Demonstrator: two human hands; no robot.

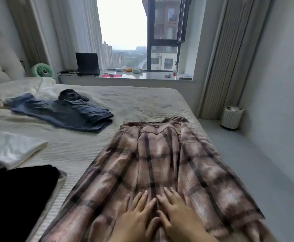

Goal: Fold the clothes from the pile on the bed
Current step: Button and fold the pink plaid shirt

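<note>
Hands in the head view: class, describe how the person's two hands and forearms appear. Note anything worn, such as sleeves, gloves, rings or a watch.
Both the left hand and the right hand are bare: no gloves and no rings visible. No sleeve or watch shows on the part of the forearms in view. The fingernails are short and unpainted.

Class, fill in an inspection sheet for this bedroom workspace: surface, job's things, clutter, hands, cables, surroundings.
Surface: bed, ribbed cream cover.
Job's things: plaid shirt spread flat; denim garment, white garment and black garment lie apart.
Clutter: dark bundle behind the denim.
Hands: left hand and right hand rest flat on the shirt.
Cables: one by the laptop.
Surroundings: window sill, green fan, curtains.
</note>
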